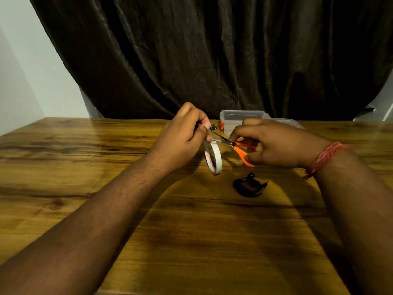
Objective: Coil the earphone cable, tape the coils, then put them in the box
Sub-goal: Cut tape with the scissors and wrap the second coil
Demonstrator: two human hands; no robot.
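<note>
Fingers (198, 126) of the left hand (182, 135) are curled tight, pinching a pulled end of tape and what looks like a small dark coil up by the thumb, though it's too small to be sure! Hanging just below that hand is the white tape roll (213, 158), standing on edge, its ring facing roughly toward us. Moving right, the orange-handled scissors (238, 149) come in with blades parted around the strip, tips pointing left, long axis running right-to-left and slightly up. The right hand (270, 145) has its fingers through the handles, gripping them. Behind it sits the clear plastic box (240, 117) at the far edge of the table (85, 167), lid off or open. Nearer us, a coiled black earphone cable (248, 186) lies flat on the table, long axis left-to-right, well apart from the box. By my read, coiling is done, taping is midway, boxing remains.
</note>
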